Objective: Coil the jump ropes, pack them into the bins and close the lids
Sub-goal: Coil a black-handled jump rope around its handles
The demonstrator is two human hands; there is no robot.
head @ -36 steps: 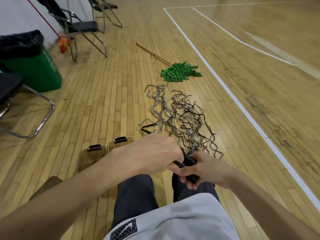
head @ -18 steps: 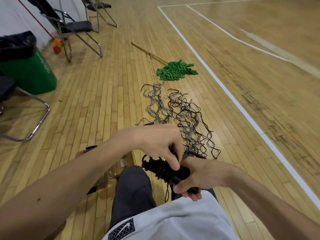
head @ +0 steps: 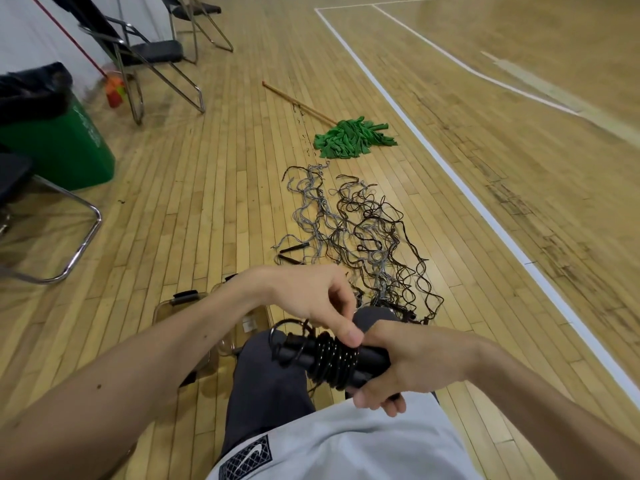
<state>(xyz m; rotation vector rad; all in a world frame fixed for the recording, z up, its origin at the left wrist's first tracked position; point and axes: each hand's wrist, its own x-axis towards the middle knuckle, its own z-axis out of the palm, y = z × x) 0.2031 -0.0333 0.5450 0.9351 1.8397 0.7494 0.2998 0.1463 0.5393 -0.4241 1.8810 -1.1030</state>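
In the head view, over the person's lap, the rope [head: 329,358] is being held between both hands. It is a tight bundle: thin, glossy black cord is winding in close round turns about two smooth black handles lying side by side. The bundle's long axis is running nearly level across the picture, dipping slightly toward the right. The handle butts are pointing to the person's left, with a few slack loops springing off that end.

The right hand [head: 415,362] is gripping the right end of the handles, fingers curling underneath and thumb over the top. The left hand [head: 308,299] is reaching in from above. Its thumb is pressing on the top turns and its fingers are curling in over the far side, pinching the cord.

Beyond the knees, the pile [head: 363,237] of loose ropes is sprawling on the floor [head: 207,174] in kinked, wavy grey and dark brown strands. The strands are stretching away from the person, and two short black handles are lying at the pile's left edge.

The bins [head: 173,310], clear plastic with black latches, are sitting on the planks just left of the dark trousers [head: 266,386].

Farther off, a mop [head: 349,136] with a shaggy green head and a wooden stick is lying flat. A white line [head: 450,168] is crossing the varnished boards.
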